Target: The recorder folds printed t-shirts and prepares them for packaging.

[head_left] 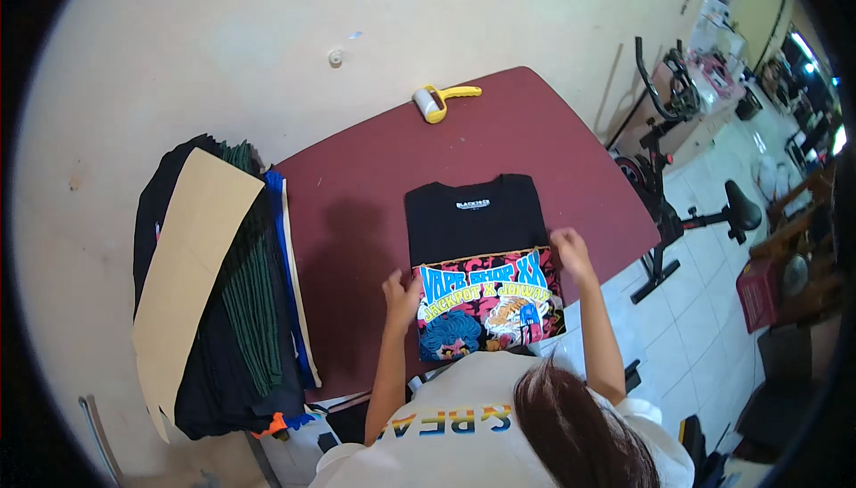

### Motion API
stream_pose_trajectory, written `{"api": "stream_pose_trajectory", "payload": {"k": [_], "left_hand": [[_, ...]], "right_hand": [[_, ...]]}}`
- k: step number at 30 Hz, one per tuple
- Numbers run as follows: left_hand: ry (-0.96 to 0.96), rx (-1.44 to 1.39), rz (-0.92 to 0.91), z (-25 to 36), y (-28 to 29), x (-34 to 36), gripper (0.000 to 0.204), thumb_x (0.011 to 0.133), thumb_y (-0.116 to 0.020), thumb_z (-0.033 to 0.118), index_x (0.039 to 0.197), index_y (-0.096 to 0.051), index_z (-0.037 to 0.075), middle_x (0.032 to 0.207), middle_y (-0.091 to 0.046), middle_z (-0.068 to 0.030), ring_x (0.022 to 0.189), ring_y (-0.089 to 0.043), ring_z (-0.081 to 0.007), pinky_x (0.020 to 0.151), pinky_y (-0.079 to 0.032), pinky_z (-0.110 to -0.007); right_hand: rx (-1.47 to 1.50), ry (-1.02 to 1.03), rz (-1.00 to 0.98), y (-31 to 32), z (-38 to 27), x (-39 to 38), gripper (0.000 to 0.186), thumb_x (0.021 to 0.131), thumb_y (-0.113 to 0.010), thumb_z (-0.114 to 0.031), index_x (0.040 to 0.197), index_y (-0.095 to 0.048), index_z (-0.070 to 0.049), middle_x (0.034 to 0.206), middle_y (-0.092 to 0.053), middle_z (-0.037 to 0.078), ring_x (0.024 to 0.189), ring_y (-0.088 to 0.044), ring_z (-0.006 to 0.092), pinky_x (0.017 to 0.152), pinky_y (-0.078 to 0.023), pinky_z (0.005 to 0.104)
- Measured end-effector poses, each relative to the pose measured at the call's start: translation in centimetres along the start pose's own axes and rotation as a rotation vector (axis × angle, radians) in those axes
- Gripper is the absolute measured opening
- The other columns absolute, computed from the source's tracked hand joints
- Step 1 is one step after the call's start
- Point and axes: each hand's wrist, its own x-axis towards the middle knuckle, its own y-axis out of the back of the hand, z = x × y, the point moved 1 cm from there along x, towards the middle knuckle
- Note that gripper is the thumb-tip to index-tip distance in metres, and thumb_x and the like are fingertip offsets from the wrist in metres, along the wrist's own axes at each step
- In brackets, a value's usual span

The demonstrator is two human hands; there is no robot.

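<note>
A black folded T-shirt (pixel 473 212) with a large colourful printed panel lies flat on the dark red table in front of me. A small blue size sticker (pixel 529 313) sits on the print. My left hand (pixel 403 297) is at the shirt's left edge, its thumb and finger apart, seemingly touching the fabric. At the right edge, beside the upper part of the print, is my right hand (pixel 572 254); its fingers are slightly bent and loosely apart. Neither hand visibly grips the cloth.
A yellow-handled lint roller (pixel 434 106) rests near the table's (pixel 357 167) far edge. To the left stands a thick stack of dark folded clothes (pixel 254 319), with a tan cardboard sheet (pixel 196 265) over it. An exercise bike (pixel 664 194) stands beyond the right side.
</note>
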Motion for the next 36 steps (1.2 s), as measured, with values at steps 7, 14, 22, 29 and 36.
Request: {"api": "stream_pose_trajectory", "payload": {"k": [7,14,22,29,36], "left_hand": [[-0.032,0.02,0.11,-3.1,-2.0,-1.7,0.054,0.074,-0.064,0.032,0.109,-0.046,-0.006,0.097,-0.054,-0.0179,0.088,-0.055,-0.0263,0.08,-0.043,-0.034],[0.264,-0.656,-0.108,-0.9,-3.2,-2.3,0.043,0.084,-0.052,0.023,0.121,-0.042,0.002,0.103,-0.056,-0.0085,0.09,-0.056,-0.0158,0.078,-0.046,-0.028],[0.247,-1.044,0.136,-2.3,-5.7,-10.4,0.049,0.084,-0.048,0.018,0.13,-0.035,0.007,0.112,-0.053,-0.0079,0.099,-0.054,-0.0175,0.084,-0.043,-0.029],[0.427,-1.672,0.297,-6.8,-10.2,-18.8,0.045,0.074,-0.05,0.015,0.116,-0.043,0.004,0.097,-0.059,-0.0129,0.08,-0.062,-0.0252,0.069,-0.053,-0.038],[0.27,-1.717,0.844,-3.7,-16.4,-23.3,0.048,0.068,-0.048,0.012,0.116,-0.044,0.009,0.097,-0.056,-0.0084,0.085,-0.059,-0.0222,0.076,-0.05,-0.035]], "right_hand": [[-0.016,-0.005,-0.144,0.1,5.0,-3.7,0.038,0.075,-0.064,-0.019,0.101,-0.051,0.004,0.085,-0.06,0.012,0.079,-0.058,0.0176,0.07,-0.046,0.0298],[0.396,-0.154,-0.605,-1.1,3.0,-2.3,0.045,0.08,-0.058,-0.009,0.119,-0.038,0.001,0.104,-0.055,0.012,0.092,-0.054,0.0162,0.081,-0.043,0.029],[0.175,-0.031,-0.784,-2.2,1.5,0.6,0.047,0.082,-0.054,-0.007,0.126,-0.037,-0.001,0.111,-0.054,0.008,0.098,-0.052,0.0168,0.086,-0.041,0.0284],[-0.08,0.111,-1.2,-8.1,0.3,0.7,0.046,0.083,-0.051,-0.008,0.127,-0.038,-0.002,0.114,-0.053,0.009,0.1,-0.052,0.017,0.089,-0.038,0.0274],[-0.383,0.274,-1.568,-11.5,-3.5,-1.0,0.039,0.084,-0.051,-0.008,0.122,-0.045,0.0,0.108,-0.057,0.01,0.097,-0.053,0.0153,0.086,-0.04,0.0271]]}}
